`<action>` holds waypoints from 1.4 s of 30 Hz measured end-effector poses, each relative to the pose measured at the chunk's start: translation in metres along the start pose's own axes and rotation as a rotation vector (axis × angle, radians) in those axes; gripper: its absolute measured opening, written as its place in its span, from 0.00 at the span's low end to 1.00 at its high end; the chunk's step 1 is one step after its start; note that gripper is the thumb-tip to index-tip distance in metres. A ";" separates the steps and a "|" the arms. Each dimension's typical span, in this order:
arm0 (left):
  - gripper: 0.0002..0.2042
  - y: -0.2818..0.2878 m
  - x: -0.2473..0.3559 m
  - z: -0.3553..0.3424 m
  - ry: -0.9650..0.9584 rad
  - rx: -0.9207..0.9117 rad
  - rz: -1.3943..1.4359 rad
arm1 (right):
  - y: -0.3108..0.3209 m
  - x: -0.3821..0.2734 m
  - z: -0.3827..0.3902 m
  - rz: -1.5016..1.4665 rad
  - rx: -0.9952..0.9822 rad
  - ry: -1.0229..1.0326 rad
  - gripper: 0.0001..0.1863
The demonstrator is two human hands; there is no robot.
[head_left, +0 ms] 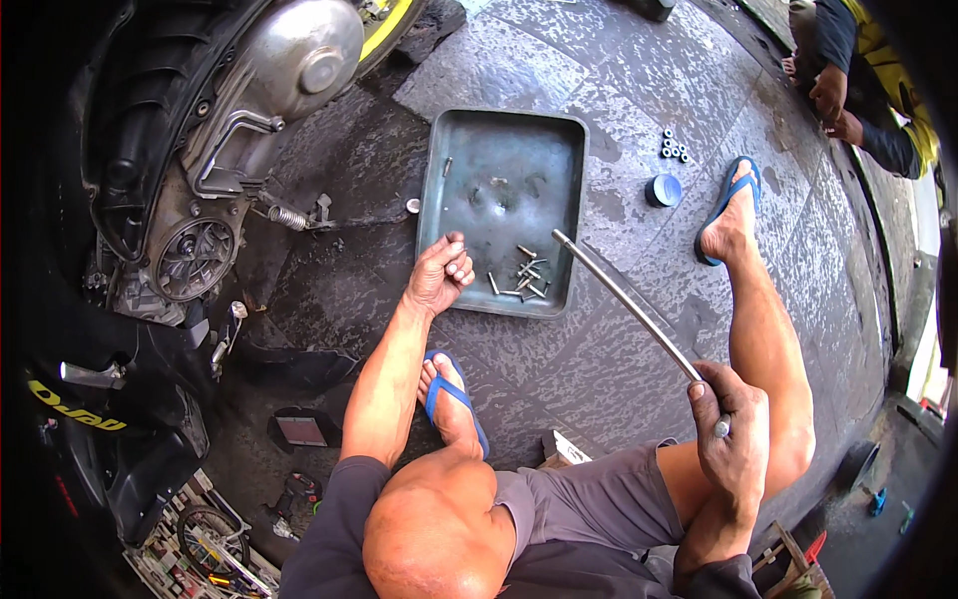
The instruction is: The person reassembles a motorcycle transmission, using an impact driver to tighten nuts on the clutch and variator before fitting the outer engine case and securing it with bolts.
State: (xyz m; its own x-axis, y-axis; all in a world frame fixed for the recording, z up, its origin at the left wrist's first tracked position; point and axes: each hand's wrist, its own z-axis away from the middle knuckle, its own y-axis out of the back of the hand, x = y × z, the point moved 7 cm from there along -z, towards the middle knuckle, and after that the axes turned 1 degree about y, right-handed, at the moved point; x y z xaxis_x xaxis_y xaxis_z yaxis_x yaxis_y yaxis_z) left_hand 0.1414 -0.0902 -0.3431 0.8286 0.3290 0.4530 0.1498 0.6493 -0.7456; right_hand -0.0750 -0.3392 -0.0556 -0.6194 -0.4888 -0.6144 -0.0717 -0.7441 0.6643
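Note:
My right hand [733, 424] is closed round the grip end of a long, slim metal T-handle wrench [629, 304]. Its shaft slants up and left, the tip in the air beside the right rim of a dark, shallow tray [578, 215]. Over the tray's lower left edge is my left hand [439, 275], fingers curled in; whatever they may hold is too small or hidden. Several bolts [527, 272] lie in a loose pile at the tray's near right. A single thin bolt [448, 167] rests near its left wall.
To the left stands a partly opened motor scooter [195, 250], its casing and spring exposed. Right of the tray are a round blue-topped container [664, 190] and several small rings [675, 148]. Another person's hands [830, 95] show at the upper right. A power drill [297, 496] lies lower left.

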 end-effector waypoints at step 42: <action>0.10 -0.016 -0.044 -0.039 -0.141 0.413 -1.545 | -0.006 0.003 -0.003 0.082 0.021 0.052 0.07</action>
State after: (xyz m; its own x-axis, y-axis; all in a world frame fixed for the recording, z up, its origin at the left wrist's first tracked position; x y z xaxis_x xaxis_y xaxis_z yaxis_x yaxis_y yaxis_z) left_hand 0.1237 -0.1416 -0.3704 -0.0285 -0.7439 0.6677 0.5876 0.5279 0.6132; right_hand -0.0737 -0.3375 -0.0630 -0.5821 -0.5709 -0.5790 -0.0393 -0.6914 0.7214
